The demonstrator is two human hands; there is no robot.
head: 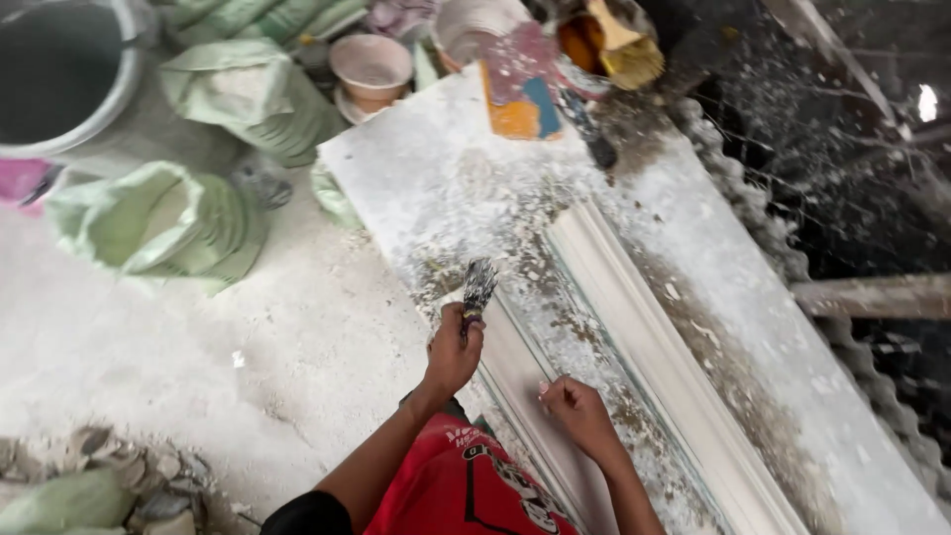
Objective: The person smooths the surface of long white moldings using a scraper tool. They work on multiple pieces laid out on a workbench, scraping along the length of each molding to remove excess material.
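Note:
My left hand (453, 349) grips a small paintbrush (478, 285), bristles up and dusty, held over the near end of a long white plaster moulding (634, 327). The moulding lies along a white dusty board (446, 178) that runs from upper left to lower right. My right hand (580, 411) rests with curled fingers on the moulding's grooved face, a little below the brush. Grey-brown crumbs and dust cover the board around the moulding.
Green sacks (158, 223) (258, 94) sit on the dusty floor at left beside a grey tub (59, 74). Bowls (370, 67), a wide yellow brush (624, 50) and a colourful scraper (522, 89) crowd the board's far end. Rubble (109, 466) lies at lower left; a corrugated sheet (792, 267) borders the right.

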